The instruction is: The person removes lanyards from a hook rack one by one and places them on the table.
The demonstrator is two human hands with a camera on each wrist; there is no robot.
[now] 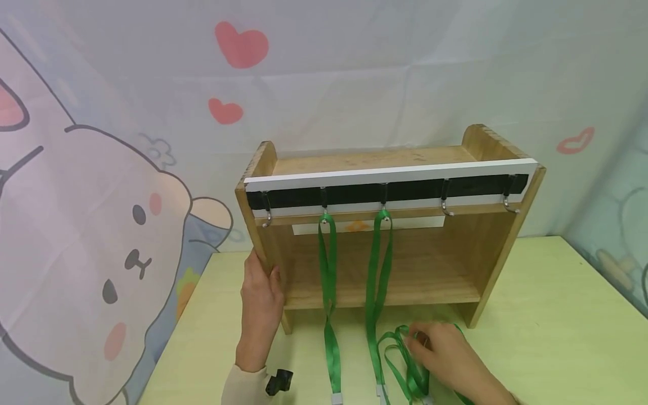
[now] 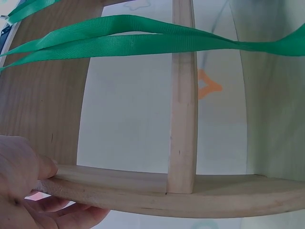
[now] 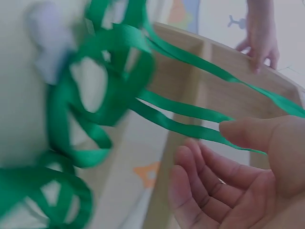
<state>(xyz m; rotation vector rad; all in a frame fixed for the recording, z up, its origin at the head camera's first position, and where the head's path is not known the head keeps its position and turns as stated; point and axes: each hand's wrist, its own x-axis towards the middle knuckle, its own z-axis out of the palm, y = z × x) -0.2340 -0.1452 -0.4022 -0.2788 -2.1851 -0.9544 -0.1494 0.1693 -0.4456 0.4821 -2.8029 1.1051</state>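
Note:
My left hand [image 1: 260,306] grips the left side panel of a wooden shelf [image 1: 425,264]; in the left wrist view the thumb lies on one side of the panel [image 2: 128,191], the fingers on the other. Two green lanyards [image 1: 332,253] [image 1: 374,253] hang from hooks on the shelf's front rail. Low on the right, my right hand [image 1: 450,354] is over a heap of green lanyards [image 1: 417,382] on the table. In the right wrist view its thumb and loosely bent fingers [image 3: 190,195] stand apart with nothing between them, beside the looped green ribbon [image 3: 116,105].
A white rail with a black strip [image 1: 354,195] crosses the shelf's front. Bare metal hooks stick out at the left end [image 1: 267,219] and on the right [image 1: 446,209]. The shelf stands on a pale yellow table [image 1: 547,315] before a printed cloth [image 1: 354,101].

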